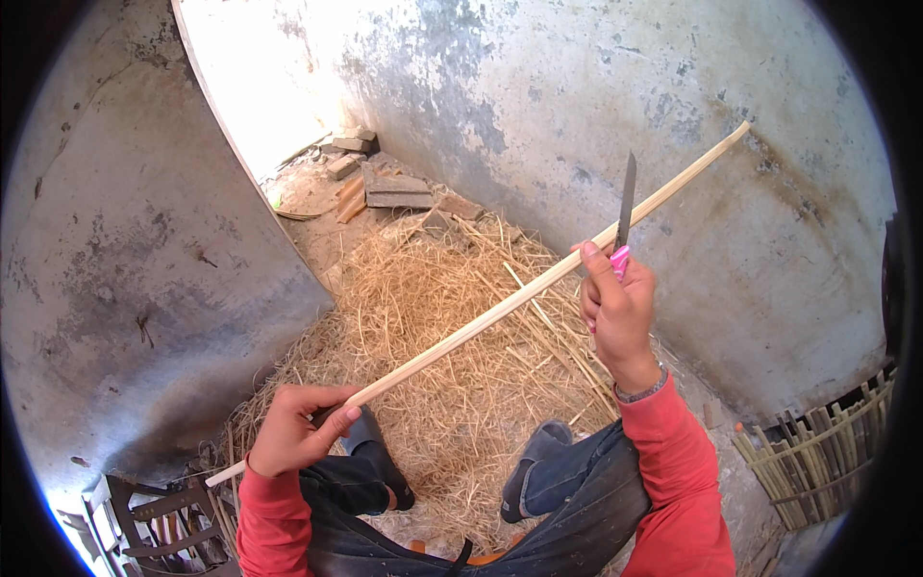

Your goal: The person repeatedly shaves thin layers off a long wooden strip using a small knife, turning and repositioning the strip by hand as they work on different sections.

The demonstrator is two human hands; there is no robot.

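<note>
A long, pale strip of split bamboo or wood (481, 322) slants across the view, from low at the left to high at the right. Toward its lower end my left hand (300, 429) grips it between thumb and fingers. My right hand (620, 303) is closed round the pink-and-white handle of a knife (626, 197), whose blade points upward. The right thumb also presses on the strip, and the blade stands against or just behind it; I cannot tell whether they touch. Most of the knife's handle is hidden in my palm.
Loose straw-like shavings (413, 279) cover the floor round my shoes, with thin strips (567, 351) lying among them. Bricks and blocks (399, 189) sit by the bright doorway. A slatted bamboo basket (817, 462) stands at right, a dark metal frame (168, 524) at lower left. Worn walls flank me.
</note>
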